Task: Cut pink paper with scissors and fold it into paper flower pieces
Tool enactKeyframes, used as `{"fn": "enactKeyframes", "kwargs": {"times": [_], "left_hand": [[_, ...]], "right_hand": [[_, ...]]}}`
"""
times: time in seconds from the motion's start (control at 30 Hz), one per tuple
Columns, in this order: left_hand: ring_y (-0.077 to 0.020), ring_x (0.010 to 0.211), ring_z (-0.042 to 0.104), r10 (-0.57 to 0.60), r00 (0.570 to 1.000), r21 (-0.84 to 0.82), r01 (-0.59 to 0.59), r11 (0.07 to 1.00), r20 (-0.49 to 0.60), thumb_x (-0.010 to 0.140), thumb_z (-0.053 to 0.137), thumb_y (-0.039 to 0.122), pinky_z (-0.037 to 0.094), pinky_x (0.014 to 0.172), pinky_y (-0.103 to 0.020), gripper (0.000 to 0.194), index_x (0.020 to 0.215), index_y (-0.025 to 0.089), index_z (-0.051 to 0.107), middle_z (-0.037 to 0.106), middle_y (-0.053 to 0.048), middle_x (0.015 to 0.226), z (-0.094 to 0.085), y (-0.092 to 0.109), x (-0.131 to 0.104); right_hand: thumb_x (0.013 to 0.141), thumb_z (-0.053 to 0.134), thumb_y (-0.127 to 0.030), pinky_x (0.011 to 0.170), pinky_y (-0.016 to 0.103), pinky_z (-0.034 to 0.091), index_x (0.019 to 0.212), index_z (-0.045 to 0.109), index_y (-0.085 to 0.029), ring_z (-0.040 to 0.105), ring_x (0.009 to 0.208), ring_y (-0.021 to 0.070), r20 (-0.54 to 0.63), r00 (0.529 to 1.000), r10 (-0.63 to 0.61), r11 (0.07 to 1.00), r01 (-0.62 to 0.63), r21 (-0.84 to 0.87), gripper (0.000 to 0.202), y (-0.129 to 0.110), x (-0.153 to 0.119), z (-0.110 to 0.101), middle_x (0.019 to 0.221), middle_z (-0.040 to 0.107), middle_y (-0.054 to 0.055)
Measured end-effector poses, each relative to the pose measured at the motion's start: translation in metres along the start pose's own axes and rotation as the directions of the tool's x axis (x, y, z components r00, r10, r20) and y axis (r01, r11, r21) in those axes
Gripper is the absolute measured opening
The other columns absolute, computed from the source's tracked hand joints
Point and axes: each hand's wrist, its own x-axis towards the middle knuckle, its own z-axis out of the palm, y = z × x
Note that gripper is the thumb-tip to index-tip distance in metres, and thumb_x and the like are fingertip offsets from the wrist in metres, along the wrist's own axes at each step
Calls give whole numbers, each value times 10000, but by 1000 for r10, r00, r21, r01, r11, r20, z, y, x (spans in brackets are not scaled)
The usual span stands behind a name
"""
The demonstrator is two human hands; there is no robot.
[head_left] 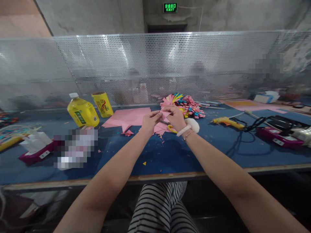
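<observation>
A small folded piece of pink paper (165, 114) is pinched between my two hands above the middle of the table. My left hand (151, 120) grips its left side with thumb and fingertips. Closed on its right side is my right hand (176, 117), with a fluffy white band at the wrist. Below them lie pink paper scraps (160, 128) and scissors with yellow handles (172, 129), partly hidden by my right hand. Left of my hands rests a large pink paper sheet (131, 117). Behind them sits a heap of pink, blue and yellow paper pieces (191, 106).
A yellow liquid bottle (82, 111) and a yellow canister (102, 105) stand on the left. A yellow glue gun (228, 123), black cables and a purple tray (279, 137) lie right. Another purple tray (37, 157) is at left. A perforated metal screen (150, 64) closes the back.
</observation>
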Motion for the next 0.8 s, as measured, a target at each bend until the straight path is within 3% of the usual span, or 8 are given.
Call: {"fn": "enactKeyframes", "kwargs": {"times": [0.33,0.57,0.8], "left_hand": [[-78,595,525,37,999,31,-36,999,-34,477,721,275,441,648,-249,255,674,134,643,595,6,617,2,-2,0],[-69,561,514,141,990,155,-138,978,-6,563,681,290,424,598,-230,214,724,150,664,580,13,590,-9,-11,9],[-68,584,526,151,989,151,-150,977,6,588,660,297,428,614,-230,198,714,144,647,601,-2,648,-12,-9,11]], "right_hand": [[643,492,-83,889,338,378,668,624,-164,491,943,164,-18,996,83,997,-83,-8,157,2,1,2,897,540,59],[645,508,-84,932,359,350,727,654,-168,464,1034,184,52,995,89,996,-88,-29,188,8,2,2,1017,524,70],[672,534,-118,923,358,348,754,662,-193,479,1023,166,186,978,90,995,-98,35,170,5,4,-4,1051,537,56]]}}
